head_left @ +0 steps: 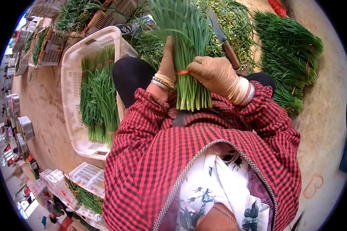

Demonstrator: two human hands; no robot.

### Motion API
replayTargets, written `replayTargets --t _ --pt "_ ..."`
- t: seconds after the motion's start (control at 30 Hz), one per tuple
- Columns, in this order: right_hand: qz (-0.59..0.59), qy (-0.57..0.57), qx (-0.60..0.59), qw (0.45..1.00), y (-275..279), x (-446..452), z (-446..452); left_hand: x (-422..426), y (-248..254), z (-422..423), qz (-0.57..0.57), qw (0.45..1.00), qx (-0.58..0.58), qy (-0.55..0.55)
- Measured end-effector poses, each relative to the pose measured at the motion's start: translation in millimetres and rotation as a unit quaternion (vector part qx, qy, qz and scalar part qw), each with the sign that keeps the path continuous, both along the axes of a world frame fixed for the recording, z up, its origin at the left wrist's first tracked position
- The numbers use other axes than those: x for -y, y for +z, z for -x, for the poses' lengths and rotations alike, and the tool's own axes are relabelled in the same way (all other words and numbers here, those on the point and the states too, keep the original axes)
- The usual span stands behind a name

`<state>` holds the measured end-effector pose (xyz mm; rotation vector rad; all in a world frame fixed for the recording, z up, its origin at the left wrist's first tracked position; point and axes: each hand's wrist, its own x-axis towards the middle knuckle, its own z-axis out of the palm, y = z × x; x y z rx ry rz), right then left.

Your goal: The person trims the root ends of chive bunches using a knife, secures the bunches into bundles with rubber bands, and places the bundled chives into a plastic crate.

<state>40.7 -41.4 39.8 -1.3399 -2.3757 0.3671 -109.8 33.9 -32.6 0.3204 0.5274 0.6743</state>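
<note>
A white crate [69, 82] stands toward the left edge of the floor [46, 123], scraps [239, 24] toward the far edge, tied greens [287, 57] toward the right.

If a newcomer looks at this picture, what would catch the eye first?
Probably the bunch of green stalks at top centre, held between the left hand and the right hand. Next may come the red-and-black checked garment across the lower middle, then the knife just right of the bunch.

No words or numbers can be read, but a loopy orange mark [314, 186] that cannot be made out is seen on the floor [324, 134].
</note>
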Motion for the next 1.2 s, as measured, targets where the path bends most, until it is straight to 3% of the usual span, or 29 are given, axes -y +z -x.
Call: replayTargets --t 0.1,0.2,0.4,0.47,0.53,0.6,0.63,0.67,0.73,0.77,0.8,0.87,0.93,1.0,1.07,1.17,1.2 --pt "-0.052 0.001 0.039 0.998 -2 1 0 1 -2 1 0.002 0.999 -0.025 0.033" --pt "-0.053 -0.025 0.033 0.998 -1 -6 -4 -4 -12 3 0.031 0.999 0.029 0.014" --pt "-0.182 -0.19 -0.183 0.948 -8 -41 -61 -13 -24 14 0.033 0.998 0.048 0.009" --pt "-0.141 -0.297 -0.23 0.916 -4 -41 -102 -17 -19 17 0.03 0.998 0.036 0.041" --pt "-0.004 -0.407 -0.117 0.906 -20 -37 -153 -28 -22 29 -0.009 0.995 0.089 0.05" --pt "0.05 -0.406 -0.071 0.91 -47 -28 -142 -36 -11 29 0.01 0.991 0.12 0.059" --pt "0.168 -0.372 -0.151 0.9 -40 -25 -113 -34 0 23 -0.009 0.995 0.029 0.096" --pt "0.341 -0.285 -0.272 0.853 -16 -24 -81 -35 7 18 -0.027 0.989 -0.061 0.131" --pt "0.26 -0.22 -0.299 0.892 -38 -29 -46 -33 17 2 -0.105 0.966 -0.117 0.207" --pt "0.251 -0.195 -0.379 0.869 -17 -35 -21 -31 17 -7 -0.144 0.958 -0.14 0.203" --pt "0.159 -0.147 -0.46 0.861 3 -45 -4 -28 15 -14 -0.182 0.949 -0.163 0.199" --pt "0.147 -0.241 -0.539 0.794 -26 -79 -16 -17 14 -23 -0.233 0.937 -0.153 0.209" --pt "0.138 -0.281 -0.569 0.76 -25 -84 -28 -16 22 -23 -0.133 0.964 -0.113 0.201" --pt "0.121 -0.346 -0.645 0.671 -28 -81 -40 -19 23 -17 -0.082 0.973 -0.091 0.197" --pt "0.138 -0.376 -0.647 0.649 -36 -73 -52 -21 14 -13 0.007 0.984 -0.066 0.166" --pt "0.159 -0.373 -0.726 0.555 -52 -63 -74 -23 -8 -13 0.032 0.986 -0.028 0.163" --pt "0.16 -0.375 -0.726 0.555 -58 -59 -82 -24 -12 -13 0.039 0.985 -0.003 0.169"
